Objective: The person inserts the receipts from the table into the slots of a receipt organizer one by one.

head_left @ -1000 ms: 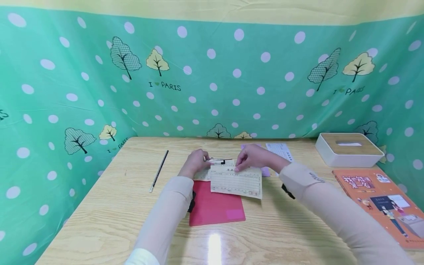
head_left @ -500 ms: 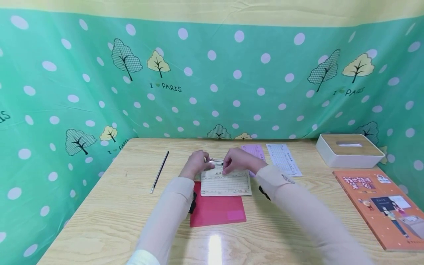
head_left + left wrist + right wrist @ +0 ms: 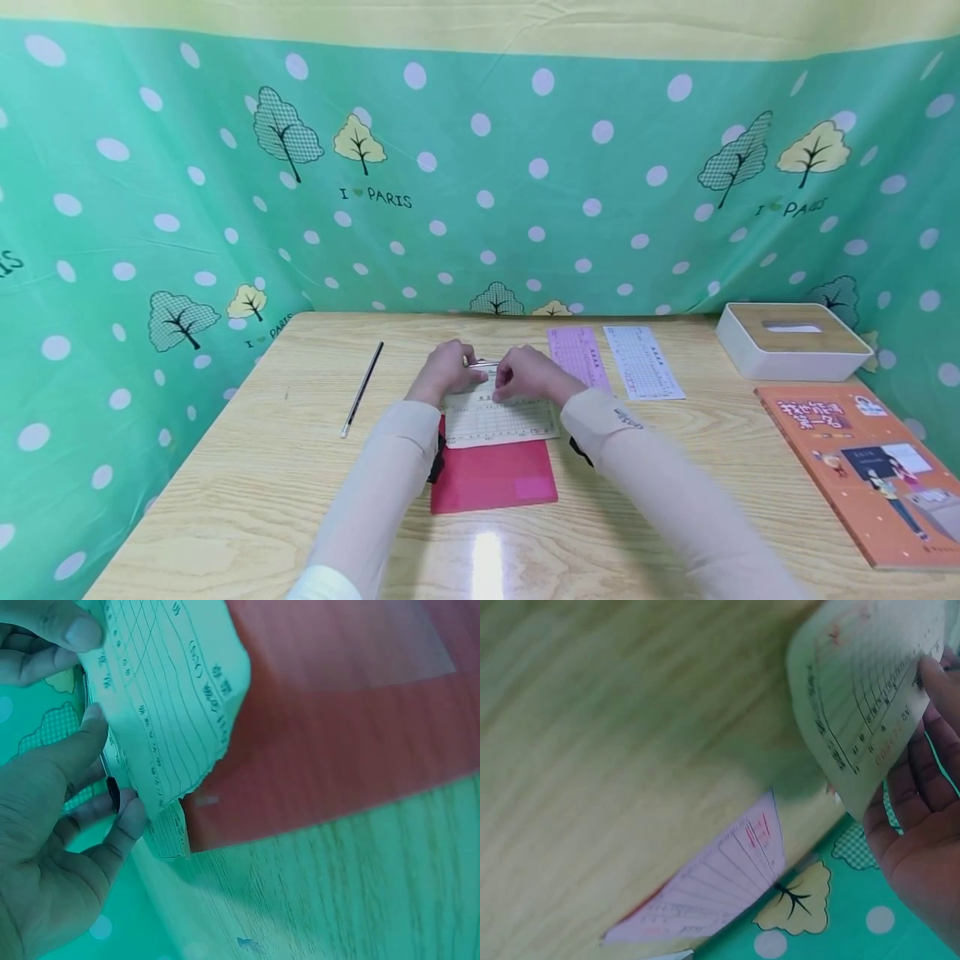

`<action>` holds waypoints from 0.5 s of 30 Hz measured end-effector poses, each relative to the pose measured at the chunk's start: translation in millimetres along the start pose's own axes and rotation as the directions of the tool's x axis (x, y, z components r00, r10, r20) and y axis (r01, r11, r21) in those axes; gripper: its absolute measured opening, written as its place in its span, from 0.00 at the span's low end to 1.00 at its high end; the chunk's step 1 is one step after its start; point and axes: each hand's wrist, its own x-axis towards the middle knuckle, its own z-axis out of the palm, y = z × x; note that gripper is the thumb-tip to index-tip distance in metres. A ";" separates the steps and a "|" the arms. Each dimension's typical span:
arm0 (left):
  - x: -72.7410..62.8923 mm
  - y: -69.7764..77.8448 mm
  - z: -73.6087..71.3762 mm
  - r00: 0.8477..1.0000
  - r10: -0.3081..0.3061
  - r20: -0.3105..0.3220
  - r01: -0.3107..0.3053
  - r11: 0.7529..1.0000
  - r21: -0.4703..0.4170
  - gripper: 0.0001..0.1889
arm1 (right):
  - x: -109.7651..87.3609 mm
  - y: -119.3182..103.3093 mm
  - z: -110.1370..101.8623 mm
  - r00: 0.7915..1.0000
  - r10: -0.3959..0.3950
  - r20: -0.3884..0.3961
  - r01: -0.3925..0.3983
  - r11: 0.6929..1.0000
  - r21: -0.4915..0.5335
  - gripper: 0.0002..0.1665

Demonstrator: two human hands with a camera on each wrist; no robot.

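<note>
A red clipboard lies on the table, with a thin metal clip at its far end. My left hand pinches that clip between thumb and fingers; a small black part shows by its fingertips in the left wrist view. My right hand pinches the top edge of a cream printed form slip, which lies over the clipboard's upper half near the clip. In the left wrist view, the corner of another slip peeks out under it. The right wrist view shows the held slip slightly bowed.
Behind my right hand lie a purple slip and a white slip. A black pencil rests at left. To the right are a white tissue box with a wooden lid and an orange book. A green curtain hangs behind the table.
My right hand has moved left with the cream slip, from beside the clip to over the clipboard, covering the slip beneath. The left hand stays at the clip.
</note>
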 end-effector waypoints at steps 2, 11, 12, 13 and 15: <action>0.1 -0.3 0.2 1.000 0.005 -0.002 -0.005 1.000 -0.003 0.11 | 0.6 -0.6 4.3 1.000 -0.003 -0.011 0.003 1.000 -0.018 0.08; 2.5 -0.1 1.4 1.000 0.019 -0.003 -0.019 1.000 0.003 0.10 | 1.0 -0.6 12.9 0.996 0.003 -0.084 -0.009 0.998 -0.066 0.08; 2.4 0.1 1.5 1.000 0.020 -0.002 -0.020 1.000 0.009 0.10 | 0.6 -0.6 12.3 0.996 0.007 -0.091 -0.012 0.998 -0.054 0.09; 2.3 0.2 1.6 1.000 0.022 -0.001 -0.022 1.000 0.013 0.10 | 0.0 -0.1 11.4 0.995 0.010 -0.099 -0.015 0.999 -0.043 0.10; 1.9 0.1 1.8 1.000 0.030 -0.006 -0.030 0.999 0.024 0.10 | -1.9 1.4 8.8 0.994 0.012 -0.111 -0.015 1.000 -0.025 0.12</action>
